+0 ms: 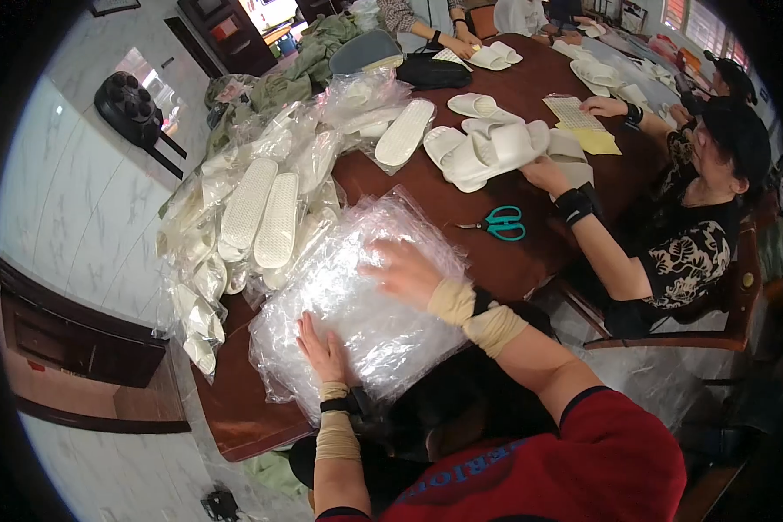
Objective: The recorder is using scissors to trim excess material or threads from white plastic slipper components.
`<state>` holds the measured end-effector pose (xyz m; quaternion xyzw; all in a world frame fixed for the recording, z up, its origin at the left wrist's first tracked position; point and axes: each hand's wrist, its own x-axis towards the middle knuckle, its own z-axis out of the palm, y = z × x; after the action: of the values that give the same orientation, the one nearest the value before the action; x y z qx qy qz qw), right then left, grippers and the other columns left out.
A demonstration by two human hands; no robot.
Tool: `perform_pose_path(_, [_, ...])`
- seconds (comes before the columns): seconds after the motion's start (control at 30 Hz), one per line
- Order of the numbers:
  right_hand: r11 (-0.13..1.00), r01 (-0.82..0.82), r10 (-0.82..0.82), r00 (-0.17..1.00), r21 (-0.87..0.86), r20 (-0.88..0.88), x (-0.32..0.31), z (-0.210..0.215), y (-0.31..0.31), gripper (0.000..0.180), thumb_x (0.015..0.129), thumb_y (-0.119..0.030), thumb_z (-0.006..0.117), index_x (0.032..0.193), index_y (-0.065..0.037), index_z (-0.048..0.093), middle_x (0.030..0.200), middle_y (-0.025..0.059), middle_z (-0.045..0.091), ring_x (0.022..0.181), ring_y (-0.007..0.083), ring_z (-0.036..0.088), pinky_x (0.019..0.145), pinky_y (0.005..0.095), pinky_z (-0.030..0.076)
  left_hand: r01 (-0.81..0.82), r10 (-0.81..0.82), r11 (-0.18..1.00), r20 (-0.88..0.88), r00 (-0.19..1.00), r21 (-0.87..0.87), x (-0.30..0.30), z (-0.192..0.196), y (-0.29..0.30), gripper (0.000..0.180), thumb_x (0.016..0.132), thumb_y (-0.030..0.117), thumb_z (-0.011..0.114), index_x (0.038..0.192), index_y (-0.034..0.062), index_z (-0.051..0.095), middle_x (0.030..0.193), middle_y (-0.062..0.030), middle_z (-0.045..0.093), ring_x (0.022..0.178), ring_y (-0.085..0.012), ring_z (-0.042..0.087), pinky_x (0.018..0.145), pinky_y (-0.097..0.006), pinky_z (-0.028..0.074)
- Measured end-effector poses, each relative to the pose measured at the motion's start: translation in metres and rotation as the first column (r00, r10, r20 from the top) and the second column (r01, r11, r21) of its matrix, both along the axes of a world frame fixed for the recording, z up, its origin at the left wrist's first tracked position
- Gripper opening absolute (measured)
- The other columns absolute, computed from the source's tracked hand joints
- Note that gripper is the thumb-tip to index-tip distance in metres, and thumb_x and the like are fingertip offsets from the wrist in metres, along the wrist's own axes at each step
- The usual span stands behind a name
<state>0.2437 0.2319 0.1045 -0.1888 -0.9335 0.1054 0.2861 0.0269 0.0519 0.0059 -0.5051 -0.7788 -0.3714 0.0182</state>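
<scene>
A thick stack of clear plastic bags (370, 326) lies at the near edge of the brown table, shiny and wrinkled. My left hand (324, 350) rests flat on its left part, fingers stretched out. Over the far right part of the stack is my right hand (400, 271), fingers extended and slightly blurred; whether it touches the plastic I cannot tell. Neither hand holds anything. Beyond the stack, bagged white slippers (277, 219) lie in a heap, some with their textured soles up. Teal-handled scissors (505, 224) lie to the right of the stack.
At the right, a co-worker's hand (546, 177) is at a pile of unbagged white slippers (487, 157); the other hand is by a sticker sheet and yellow paper (593, 141). Farther back are a black pouch (435, 73), a grey chair (363, 52) and more people. The brown table (235, 413) has a rounded edge.
</scene>
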Motion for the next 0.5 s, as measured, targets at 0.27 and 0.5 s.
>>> perform_pose_path(0.27, [0.969, 0.029, 0.141, 0.751, -0.246, 0.645, -0.019, -0.05, -0.012, 0.067, 0.073, -0.034, 0.072, 0.134, -0.032, 0.043, 0.15, 0.009, 0.023, 0.139, 0.0397, 0.016, 0.098, 0.0732, 0.02, 0.06, -0.051, 0.996, 0.136, 0.989, -0.068, -0.031, 0.014, -0.006, 0.051, 0.09, 0.019, 0.051, 0.137, 0.0042, 0.04, 0.146, -0.0113, 0.035, 0.14, -0.0251, 0.021, 0.114, -0.043, 0.008])
perform_pose_path(0.5, [0.946, 0.042, 0.174, 0.771, -0.321, 0.613, -0.003, -0.034, -0.005, 0.064, 0.075, -0.034, 0.07, 0.133, -0.032, 0.043, 0.151, 0.0113, 0.022, 0.138, 0.0401, 0.016, 0.099, 0.0729, 0.019, 0.013, -0.002, 1.0, 0.742, 0.67, -0.009, -0.069, 0.103, 0.015, 0.023, 0.092, 0.012, 0.053, 0.111, 0.0013, 0.06, 0.102, -0.0061, 0.067, 0.085, -0.0128, 0.065, 0.073, -0.027, 0.049])
